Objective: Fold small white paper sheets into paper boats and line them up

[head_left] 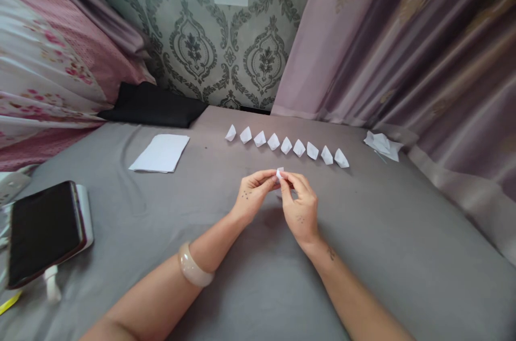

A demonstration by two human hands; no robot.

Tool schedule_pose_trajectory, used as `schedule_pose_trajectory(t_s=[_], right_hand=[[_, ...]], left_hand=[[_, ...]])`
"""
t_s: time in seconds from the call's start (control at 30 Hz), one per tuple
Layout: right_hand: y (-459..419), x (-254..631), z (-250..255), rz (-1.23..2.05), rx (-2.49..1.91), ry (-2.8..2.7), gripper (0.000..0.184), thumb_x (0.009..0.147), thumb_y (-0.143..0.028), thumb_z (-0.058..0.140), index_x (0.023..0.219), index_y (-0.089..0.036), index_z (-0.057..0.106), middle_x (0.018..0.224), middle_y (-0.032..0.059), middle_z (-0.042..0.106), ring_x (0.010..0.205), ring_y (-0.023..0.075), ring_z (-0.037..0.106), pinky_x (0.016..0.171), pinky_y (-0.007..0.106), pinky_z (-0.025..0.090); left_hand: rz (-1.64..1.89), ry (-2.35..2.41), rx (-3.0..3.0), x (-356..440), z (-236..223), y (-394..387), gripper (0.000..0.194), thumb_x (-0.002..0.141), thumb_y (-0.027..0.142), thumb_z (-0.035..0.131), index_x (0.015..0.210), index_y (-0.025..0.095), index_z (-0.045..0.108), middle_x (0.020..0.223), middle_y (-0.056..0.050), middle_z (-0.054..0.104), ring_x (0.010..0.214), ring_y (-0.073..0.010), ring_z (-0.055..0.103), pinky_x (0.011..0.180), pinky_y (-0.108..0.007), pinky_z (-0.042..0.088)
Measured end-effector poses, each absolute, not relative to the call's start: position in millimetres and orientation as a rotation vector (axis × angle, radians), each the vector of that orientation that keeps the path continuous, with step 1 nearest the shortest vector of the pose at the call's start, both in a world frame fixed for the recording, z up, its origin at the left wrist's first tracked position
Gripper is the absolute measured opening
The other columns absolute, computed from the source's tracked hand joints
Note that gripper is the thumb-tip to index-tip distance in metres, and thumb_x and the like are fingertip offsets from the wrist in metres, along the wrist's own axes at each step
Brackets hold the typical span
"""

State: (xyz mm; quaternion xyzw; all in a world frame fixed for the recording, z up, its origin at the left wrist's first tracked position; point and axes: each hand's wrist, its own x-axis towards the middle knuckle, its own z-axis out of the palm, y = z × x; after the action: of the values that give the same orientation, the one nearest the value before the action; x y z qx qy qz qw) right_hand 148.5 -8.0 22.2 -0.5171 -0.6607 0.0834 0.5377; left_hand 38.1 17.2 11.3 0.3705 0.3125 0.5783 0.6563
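Observation:
A small piece of folded white paper (280, 172) is pinched between both hands above the grey sheet, mostly covered by the fingertips. My left hand (256, 190) grips it from the left with thumb and fingers pressed together. From the right, my right hand (300, 204) holds it in the same kind of pinch. Just beyond the hands runs a slanting row of several small folded white paper shapes, among them one paper shape (273, 142) near the middle and another (341, 158) at the right end.
A stack of white paper (159, 153) lies at the left, before a folded black cloth (155, 104). Crumpled white paper scraps (382, 145) lie far right. A dark-screened tablet or phone (46, 233) with a white cable rests near left. Curtains (403, 35) hang along the right side.

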Motion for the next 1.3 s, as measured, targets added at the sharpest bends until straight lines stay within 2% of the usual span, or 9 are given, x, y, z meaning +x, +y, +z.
schedule_pose_trajectory(t_s=[0.17,0.43,0.87,1.2,1.3], right_hand=[[-5.6,148.5,25.5,0.393,-1.251,-1.453,0.013,0.087,-0.025,0.055,0.092,-0.02,0.067,0.091,0.0052,0.067,0.082,0.0158,0.062,0.076,0.031,0.052],[-1.5,151.6,23.5,0.538,-1.272,-1.37,0.014,0.083,-0.028,0.059,0.087,-0.018,0.068,0.088,0.0049,0.067,0.075,0.0147,0.063,0.073,0.03,0.053],[-2.2,150.2,24.2,0.504,-1.26,-1.439,0.013,0.088,-0.027,0.051,0.087,-0.019,0.062,0.089,0.0054,0.06,0.081,0.0154,0.062,0.073,0.029,0.054],[-1.5,153.4,23.5,0.45,-1.329,-1.464,0.017,0.088,-0.028,0.052,0.082,-0.019,0.066,0.083,0.0049,0.062,0.077,0.0162,0.062,0.072,0.03,0.051],[-1.9,153.2,22.2,0.459,-1.328,-1.491,0.018,0.089,-0.026,0.051,0.084,-0.019,0.066,0.084,0.0052,0.063,0.08,0.0163,0.062,0.074,0.03,0.05]], left_hand=[[1.301,0.707,0.866,38.0,12.0,16.6,0.023,0.071,0.027,0.074,0.09,0.015,0.074,0.087,-0.007,0.074,0.084,-0.0213,0.069,0.089,-0.04,0.052],[1.297,0.712,0.915,38.5,14.1,14.5,0.022,0.073,0.027,0.072,0.092,0.015,0.075,0.089,-0.008,0.075,0.085,-0.022,0.069,0.088,-0.04,0.053],[1.297,0.745,0.926,39.5,13.1,13.4,0.022,0.071,0.028,0.074,0.089,0.016,0.076,0.088,-0.007,0.075,0.083,-0.0215,0.069,0.087,-0.04,0.054],[1.264,0.72,0.946,37.6,14.0,13.1,0.024,0.074,0.031,0.072,0.093,0.016,0.075,0.094,-0.008,0.074,0.086,-0.0202,0.068,0.086,-0.036,0.054],[1.265,0.75,0.949,36.1,13.9,14.2,0.023,0.075,0.033,0.071,0.089,0.016,0.075,0.091,-0.007,0.074,0.082,-0.0193,0.068,0.083,-0.035,0.055]])
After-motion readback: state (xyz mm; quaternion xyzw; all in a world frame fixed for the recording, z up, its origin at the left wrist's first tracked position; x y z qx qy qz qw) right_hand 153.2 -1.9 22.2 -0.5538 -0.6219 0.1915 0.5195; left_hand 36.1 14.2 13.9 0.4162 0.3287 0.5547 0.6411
